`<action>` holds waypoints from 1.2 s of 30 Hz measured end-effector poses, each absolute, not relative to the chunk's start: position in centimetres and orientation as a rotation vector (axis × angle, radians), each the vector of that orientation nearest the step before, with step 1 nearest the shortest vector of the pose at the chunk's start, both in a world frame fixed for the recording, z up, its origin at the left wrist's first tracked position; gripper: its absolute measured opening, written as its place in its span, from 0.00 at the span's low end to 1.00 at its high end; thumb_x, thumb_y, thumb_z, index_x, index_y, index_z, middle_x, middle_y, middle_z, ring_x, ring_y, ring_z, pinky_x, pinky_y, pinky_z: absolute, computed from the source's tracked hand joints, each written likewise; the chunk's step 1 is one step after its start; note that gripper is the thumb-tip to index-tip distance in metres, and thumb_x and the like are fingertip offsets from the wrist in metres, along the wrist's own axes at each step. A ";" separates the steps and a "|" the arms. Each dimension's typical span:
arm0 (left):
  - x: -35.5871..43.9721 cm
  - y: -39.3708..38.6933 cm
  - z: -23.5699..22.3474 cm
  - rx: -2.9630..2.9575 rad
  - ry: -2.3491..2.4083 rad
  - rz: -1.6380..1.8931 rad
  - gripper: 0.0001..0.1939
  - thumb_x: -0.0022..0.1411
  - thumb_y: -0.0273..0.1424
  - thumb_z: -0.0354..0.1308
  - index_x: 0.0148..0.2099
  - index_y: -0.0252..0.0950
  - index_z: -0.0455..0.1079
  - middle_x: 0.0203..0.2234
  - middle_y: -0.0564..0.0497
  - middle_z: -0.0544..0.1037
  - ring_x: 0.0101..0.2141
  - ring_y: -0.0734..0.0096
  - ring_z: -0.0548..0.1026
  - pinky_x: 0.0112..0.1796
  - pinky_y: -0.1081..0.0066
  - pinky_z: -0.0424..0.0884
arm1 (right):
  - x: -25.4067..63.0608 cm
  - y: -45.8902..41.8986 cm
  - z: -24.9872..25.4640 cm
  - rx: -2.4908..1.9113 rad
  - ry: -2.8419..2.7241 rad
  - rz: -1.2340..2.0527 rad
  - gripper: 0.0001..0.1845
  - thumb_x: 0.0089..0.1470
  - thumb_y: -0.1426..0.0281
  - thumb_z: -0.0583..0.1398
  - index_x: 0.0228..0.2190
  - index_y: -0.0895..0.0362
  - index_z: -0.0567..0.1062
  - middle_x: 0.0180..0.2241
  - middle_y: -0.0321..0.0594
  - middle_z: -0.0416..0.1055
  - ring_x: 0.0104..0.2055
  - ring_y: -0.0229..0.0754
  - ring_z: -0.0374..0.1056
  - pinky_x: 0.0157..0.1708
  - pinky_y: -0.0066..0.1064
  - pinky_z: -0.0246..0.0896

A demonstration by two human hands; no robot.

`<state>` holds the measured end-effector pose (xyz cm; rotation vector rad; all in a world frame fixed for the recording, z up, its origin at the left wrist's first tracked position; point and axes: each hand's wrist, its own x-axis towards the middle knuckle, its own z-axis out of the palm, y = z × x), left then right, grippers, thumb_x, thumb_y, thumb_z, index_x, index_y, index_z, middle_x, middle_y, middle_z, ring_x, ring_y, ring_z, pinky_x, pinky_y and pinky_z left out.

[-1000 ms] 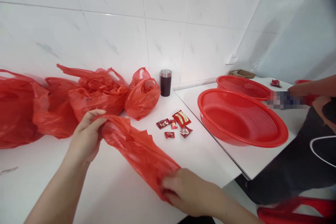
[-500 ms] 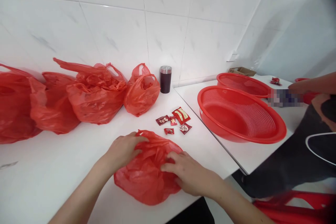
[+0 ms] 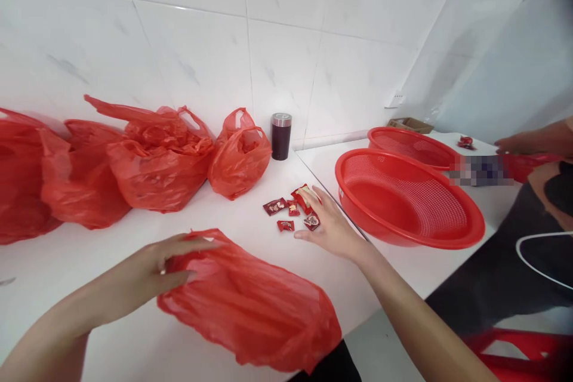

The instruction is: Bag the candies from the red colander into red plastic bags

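Observation:
My left hand point(image 3: 154, 267) holds the upper edge of an empty red plastic bag point(image 3: 255, 304) that lies spread on the white table point(image 3: 111, 250), thumb and fingers closed on the film. My right hand point(image 3: 329, 227) reaches over several small red candy packets point(image 3: 289, 210), fingers spread, with the fingertips touching the larger packet point(image 3: 301, 194) and a small one point(image 3: 311, 221). It grips nothing that I can see.
Several filled red bags point(image 3: 156, 161) line the tiled wall at the back left. A dark jar point(image 3: 281, 136) stands beside them. Two red mesh baskets point(image 3: 409, 200) sit on the adjoining table at right. Another person's arm point(image 3: 535, 140) reaches in from the right.
My right hand let go of the bag and moved up right to the candy packets. My left hand drew the bag's edge leftward, and the bag now lies spread out.

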<state>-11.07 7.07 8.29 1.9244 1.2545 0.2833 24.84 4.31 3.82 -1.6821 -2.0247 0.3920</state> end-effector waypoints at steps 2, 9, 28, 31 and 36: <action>-11.0 6.6 7.7 1.874 1.144 0.151 0.20 0.61 0.42 0.57 0.56 0.56 0.69 0.60 0.62 0.66 0.58 0.56 0.63 0.52 0.69 0.66 | 24.7 7.6 1.4 -1.863 -2.075 0.329 0.58 0.39 0.43 0.65 0.65 0.39 0.46 0.69 0.41 0.23 0.68 0.65 0.20 0.61 0.62 0.31; -10.2 7.1 4.9 1.540 0.795 0.177 0.22 0.59 0.37 0.61 0.56 0.53 0.70 0.54 0.56 0.74 0.52 0.55 0.72 0.50 0.63 0.70 | 21.7 13.1 -1.8 -1.737 -2.335 0.179 0.40 0.44 0.36 0.56 0.58 0.32 0.62 0.68 0.34 0.37 0.67 0.72 0.28 0.58 0.65 0.30; -11.2 6.6 5.1 1.352 0.876 0.366 0.31 0.61 0.37 0.59 0.65 0.50 0.57 0.58 0.51 0.70 0.53 0.53 0.72 0.51 0.60 0.70 | 23.6 12.3 0.7 -1.839 -1.798 -0.053 0.12 0.61 0.69 0.48 0.37 0.58 0.70 0.35 0.44 0.70 0.36 0.42 0.66 0.32 0.29 0.60; -10.7 6.4 5.3 1.380 0.879 0.371 0.32 0.60 0.37 0.60 0.65 0.49 0.56 0.60 0.51 0.68 0.56 0.53 0.69 0.53 0.60 0.68 | 22.2 10.3 5.2 -1.698 -1.680 0.132 0.13 0.63 0.63 0.46 0.35 0.55 0.66 0.27 0.34 0.68 0.27 0.35 0.65 0.26 0.25 0.59; -9.7 6.0 5.1 1.408 0.873 0.415 0.35 0.58 0.35 0.63 0.66 0.50 0.55 0.64 0.52 0.61 0.60 0.51 0.62 0.57 0.58 0.64 | 17.3 3.4 12.0 -1.175 -1.754 0.756 0.07 0.59 0.63 0.54 0.33 0.53 0.66 0.24 0.28 0.64 0.23 0.32 0.61 0.24 0.23 0.58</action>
